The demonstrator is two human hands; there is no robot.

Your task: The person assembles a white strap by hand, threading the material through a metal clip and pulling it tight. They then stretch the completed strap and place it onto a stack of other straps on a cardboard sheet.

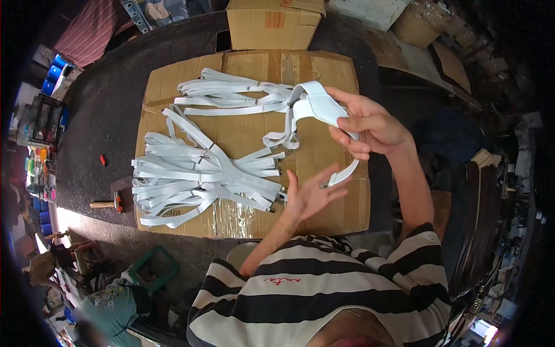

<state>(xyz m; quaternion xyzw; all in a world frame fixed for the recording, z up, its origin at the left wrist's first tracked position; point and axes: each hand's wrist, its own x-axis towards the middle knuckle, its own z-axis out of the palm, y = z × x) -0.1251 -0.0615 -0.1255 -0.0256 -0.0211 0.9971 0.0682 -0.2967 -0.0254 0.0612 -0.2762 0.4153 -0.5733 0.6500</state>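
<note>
My right hand (pixel 373 124) is closed on a pair of white suspenders (pixel 318 105), with the thumb on top of the stitched back patch. Its straps hang in loops below the fingers and toward the left. Lower down, my left hand (pixel 312 195) is open, fingers spread, close to a hanging strap end. Left of that hand lies a big pile of white suspenders (pixel 191 173), metal clips pointing toward me. A second bundle of suspenders (pixel 237 95) stretches out behind the pile, overlapped at its right end by the held pair. All of this is over a flattened cardboard sheet (pixel 347 211).
A cardboard box (pixel 274 28) stands at the table's far edge, beside a dark flat object (pixel 223 41). On the dark tabletop (pixel 87 136) at left are a small red item (pixel 103 160) and a wooden-handled tool (pixel 107 204). Lower left, another person (pixel 113 312) is near a green stool (pixel 153 269).
</note>
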